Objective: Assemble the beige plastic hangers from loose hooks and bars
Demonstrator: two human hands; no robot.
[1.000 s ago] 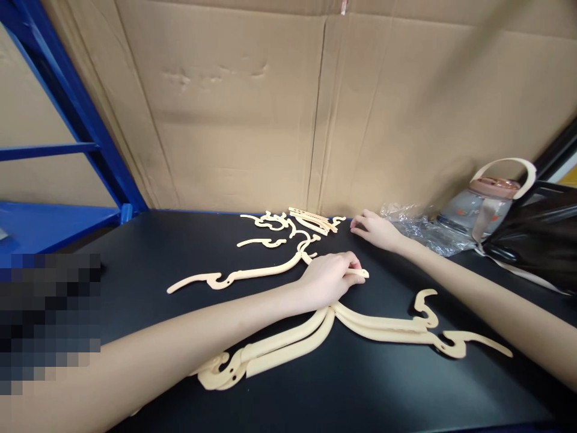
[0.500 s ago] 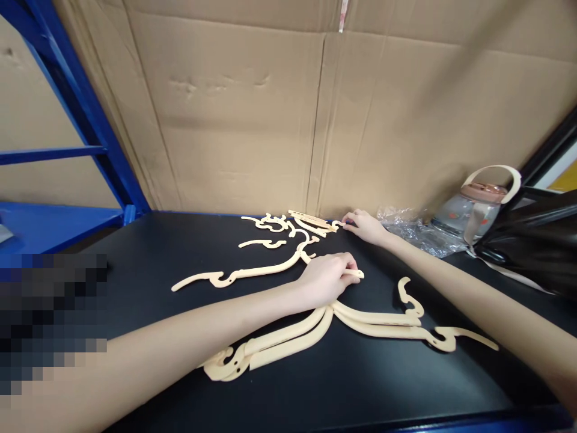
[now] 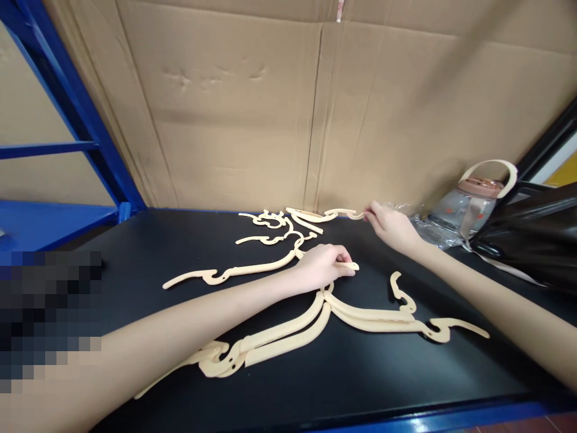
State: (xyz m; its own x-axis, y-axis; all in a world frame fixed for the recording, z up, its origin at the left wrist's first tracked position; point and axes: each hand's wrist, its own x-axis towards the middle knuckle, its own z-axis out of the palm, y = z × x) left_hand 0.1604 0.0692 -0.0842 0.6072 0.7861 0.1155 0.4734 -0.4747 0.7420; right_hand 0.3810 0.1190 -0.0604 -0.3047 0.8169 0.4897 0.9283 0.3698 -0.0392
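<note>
My left hand (image 3: 323, 264) is closed on a cream plastic hanger arm (image 3: 352, 266), whose end with a small hole sticks out past the fingers. Farther back, my right hand (image 3: 391, 225) pinches the tip of a cream hooked hanger piece (image 3: 345, 211), which reaches left to the parts at the rear. In front of my left hand lie folding hangers (image 3: 288, 349), nested one against another; my left forearm hides part of them. Behind that forearm is another hanger (image 3: 264, 266) with a hooked end. A loose hooked piece (image 3: 402, 294) lies to the right.
Several small hooked pieces (image 3: 269, 220) and straight arms (image 3: 306, 218) lie at the back of the black table (image 3: 148, 252). Crumpled clear plastic (image 3: 437, 234) and a jug with a handle (image 3: 478, 204) stand at right. A cardboard wall (image 3: 225, 120) closes the rear; a blue frame (image 3: 76, 102) rises at left.
My right hand has moved right, drawing the hooked piece out from the rear parts so more of it shows. My left hand keeps its grip on the hanger arm. The view has shifted slightly.
</note>
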